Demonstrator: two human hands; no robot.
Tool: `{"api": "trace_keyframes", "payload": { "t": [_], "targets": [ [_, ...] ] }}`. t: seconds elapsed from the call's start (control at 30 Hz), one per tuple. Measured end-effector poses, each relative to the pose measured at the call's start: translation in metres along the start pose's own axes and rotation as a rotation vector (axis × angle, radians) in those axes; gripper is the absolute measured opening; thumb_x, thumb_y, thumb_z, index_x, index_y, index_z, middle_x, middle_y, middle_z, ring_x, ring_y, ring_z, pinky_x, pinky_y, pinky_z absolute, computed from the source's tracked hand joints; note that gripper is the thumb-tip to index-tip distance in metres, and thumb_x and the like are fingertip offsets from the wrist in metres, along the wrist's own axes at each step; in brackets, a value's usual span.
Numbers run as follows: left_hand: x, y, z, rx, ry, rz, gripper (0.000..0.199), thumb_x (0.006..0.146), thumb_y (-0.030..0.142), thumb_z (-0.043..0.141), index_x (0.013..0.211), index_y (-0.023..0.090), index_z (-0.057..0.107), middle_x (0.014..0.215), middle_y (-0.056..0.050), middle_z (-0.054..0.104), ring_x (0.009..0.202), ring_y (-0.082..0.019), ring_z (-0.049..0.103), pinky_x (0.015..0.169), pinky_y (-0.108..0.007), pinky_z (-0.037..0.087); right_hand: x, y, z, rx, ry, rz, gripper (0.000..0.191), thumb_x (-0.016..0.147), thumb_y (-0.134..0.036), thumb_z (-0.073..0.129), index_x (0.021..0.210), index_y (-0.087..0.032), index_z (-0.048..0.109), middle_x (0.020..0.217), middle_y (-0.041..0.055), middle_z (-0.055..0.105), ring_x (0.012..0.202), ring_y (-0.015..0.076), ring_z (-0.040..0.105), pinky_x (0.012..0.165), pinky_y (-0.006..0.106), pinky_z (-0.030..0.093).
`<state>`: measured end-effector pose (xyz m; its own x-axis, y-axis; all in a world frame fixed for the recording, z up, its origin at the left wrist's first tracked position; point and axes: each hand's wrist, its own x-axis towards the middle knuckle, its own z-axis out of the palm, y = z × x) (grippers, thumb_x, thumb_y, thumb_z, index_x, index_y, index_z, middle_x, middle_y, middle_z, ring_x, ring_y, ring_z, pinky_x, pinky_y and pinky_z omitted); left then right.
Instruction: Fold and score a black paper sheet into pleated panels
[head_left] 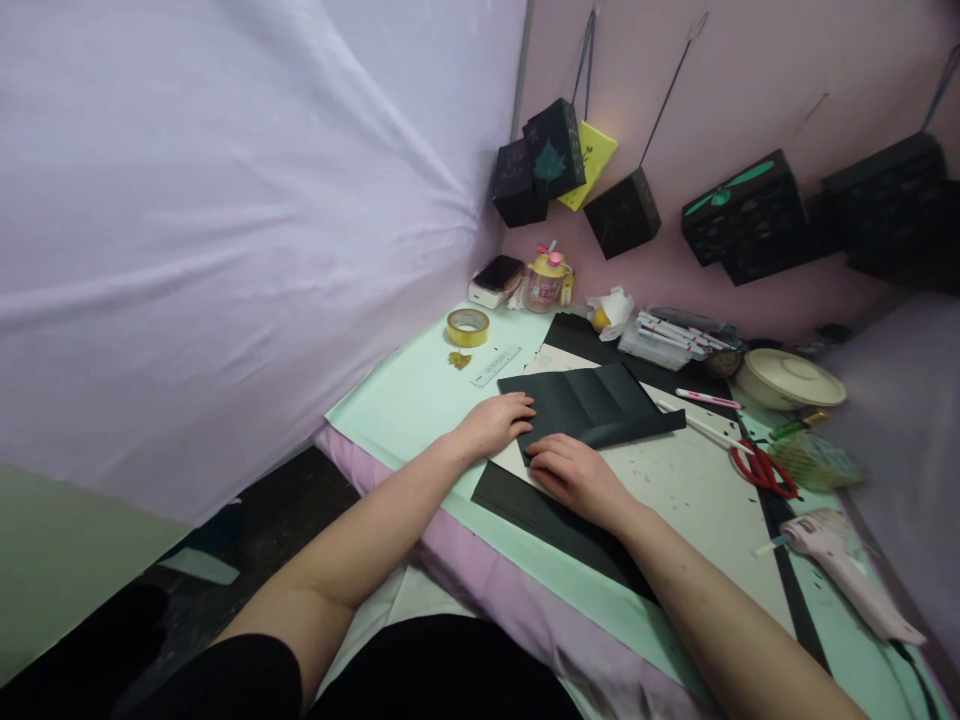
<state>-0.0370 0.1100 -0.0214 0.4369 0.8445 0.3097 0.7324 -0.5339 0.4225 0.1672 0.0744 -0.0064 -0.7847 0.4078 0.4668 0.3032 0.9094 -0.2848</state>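
Note:
A creased sheet of black paper (577,400) lies on a pale board (660,490), its right end folded up. My left hand (496,422) rests with fingers stretched over the sheet's left edge. Just below and to the right, my right hand (576,475) has bent fingers closed at the near left corner of the same sheet; the thumb is mostly hidden. A white stick-like strip (705,428) and red-handled scissors (761,468) lie to the right of the sheet. Under the board, a larger black sheet (555,515) sticks out towards me.
Yellow tape (468,328) and a clear ruler (496,366) lie at the left. A pink cutter (708,398), a lidded bowl (787,378) and a pink glue gun (847,570) line the right side. Behind stand a jar (546,285) and pens (675,335). Black boxes (622,215) hang on the wall.

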Motion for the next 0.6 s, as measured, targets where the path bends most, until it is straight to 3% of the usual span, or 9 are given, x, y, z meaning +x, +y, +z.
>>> {"api": "trace_keyframes", "payload": {
  "t": [0.6],
  "targets": [
    [0.0012,-0.0002,-0.0016,-0.003,-0.058,-0.008,0.027,0.088,0.026,0.062,0.112,0.018,0.068,0.133,-0.008,0.06,0.129,-0.021,0.049,0.111,-0.036,0.035,-0.0016,0.0002,-0.002,0.061,-0.011,-0.001,0.012,0.09,-0.017,0.054,0.094,-0.021,0.064,0.102,0.0058,0.071,0.102,0.0191,0.063,0.09,0.037,0.053]
  ]
}}
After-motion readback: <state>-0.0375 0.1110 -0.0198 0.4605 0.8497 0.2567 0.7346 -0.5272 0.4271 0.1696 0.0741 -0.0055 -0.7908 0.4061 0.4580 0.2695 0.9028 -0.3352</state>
